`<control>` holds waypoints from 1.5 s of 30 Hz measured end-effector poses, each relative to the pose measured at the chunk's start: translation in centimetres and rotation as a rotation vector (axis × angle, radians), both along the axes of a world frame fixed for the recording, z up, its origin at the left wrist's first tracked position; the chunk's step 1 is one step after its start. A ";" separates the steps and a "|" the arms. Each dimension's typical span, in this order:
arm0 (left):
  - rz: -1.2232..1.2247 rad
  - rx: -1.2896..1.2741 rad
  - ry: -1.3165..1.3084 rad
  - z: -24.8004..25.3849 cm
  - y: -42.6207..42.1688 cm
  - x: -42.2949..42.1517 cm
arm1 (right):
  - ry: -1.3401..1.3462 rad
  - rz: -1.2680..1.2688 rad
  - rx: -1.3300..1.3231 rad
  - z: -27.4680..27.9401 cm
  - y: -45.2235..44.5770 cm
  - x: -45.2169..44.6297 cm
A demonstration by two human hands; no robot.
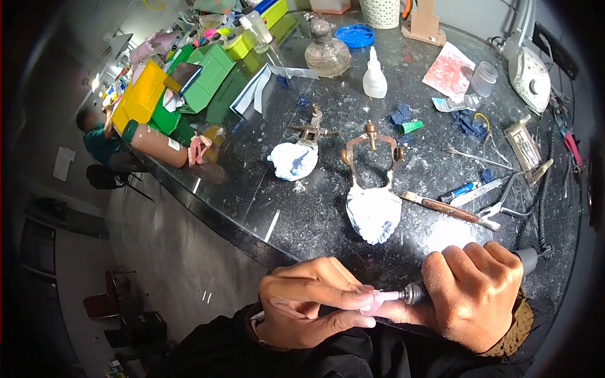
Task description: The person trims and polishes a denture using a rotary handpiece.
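At the bottom centre, my left hand (312, 302) pinches a small pink piece (373, 303) between thumb and fingers. To its right, my right hand (472, 293) is wrapped round a rotary handpiece (413, 293), whose pale pink tip meets the piece. My right thumb reaches under the tip toward the piece. Fine dust covers the right hand. Beyond the hands, a white plaster cast (374, 214) sits on a brass articulator frame (370, 140), with a second plaster cast (292, 161) to its left.
A wooden-handled tool (449, 209), a blue pen (460, 191) and a looped metal tool (504, 208) lie right of the casts. Farther back stand a white squeeze bottle (374, 79) and a glass burner (328, 57). A brown bottle (154, 143) lies by the left edge; another person (101, 138) sits beyond.
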State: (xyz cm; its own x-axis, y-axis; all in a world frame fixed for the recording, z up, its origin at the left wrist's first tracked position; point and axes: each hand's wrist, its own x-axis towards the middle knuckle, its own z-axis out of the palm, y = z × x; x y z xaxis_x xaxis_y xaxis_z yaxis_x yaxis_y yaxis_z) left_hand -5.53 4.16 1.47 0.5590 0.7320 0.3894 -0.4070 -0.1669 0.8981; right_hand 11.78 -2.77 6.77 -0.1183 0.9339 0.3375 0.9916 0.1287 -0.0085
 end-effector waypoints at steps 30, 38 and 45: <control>-0.048 -0.167 -0.219 0.0 -0.8 -0.3 | 0.188 0.067 0.084 0.4 0.3 1.1; -0.080 -0.111 -0.167 0.1 -0.4 -0.7 | 0.121 0.126 0.020 0.7 0.5 0.6; -0.050 -0.133 -0.163 0.1 -0.5 -0.5 | 0.077 0.174 -0.022 1.0 0.3 0.3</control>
State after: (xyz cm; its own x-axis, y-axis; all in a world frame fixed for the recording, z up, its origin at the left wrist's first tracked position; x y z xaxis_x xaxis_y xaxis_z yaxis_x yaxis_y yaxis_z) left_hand -6.04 3.62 1.59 0.5335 0.7561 0.3790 -0.5532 -0.0271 0.8326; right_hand 12.12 -2.52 7.75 -0.2534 0.9087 0.3317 0.9508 0.2971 -0.0879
